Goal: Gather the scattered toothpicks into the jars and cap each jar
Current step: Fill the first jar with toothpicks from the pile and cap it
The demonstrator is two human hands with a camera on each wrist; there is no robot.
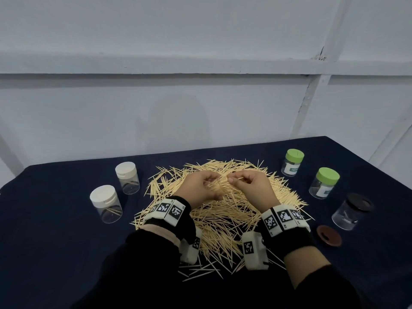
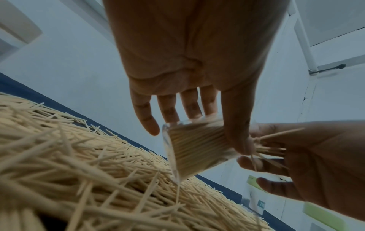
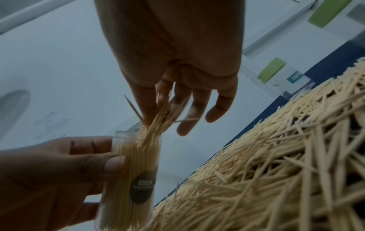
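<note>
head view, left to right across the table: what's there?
Near white-capped jar → far white-capped jar → left hand → right hand → far green-capped jar → near green-capped jar → dark-lidded jar.

Pale, matt wooden toothpicks point(image 1: 225, 210) heaped on a dark navy, matt woven cloth point(image 1: 55, 253). Clear, glossy plastic jars: two at left with matt white plastic caps point(image 1: 103, 195), two far right with matt green plastic caps point(image 1: 327, 176). Near right, a smooth brown plastic lid point(image 1: 329, 235), faintly glossy.

Black sleeves point(image 1: 156, 275), black wristbands bearing white blocks point(image 1: 282, 218) with black-and-white square markers
</note>
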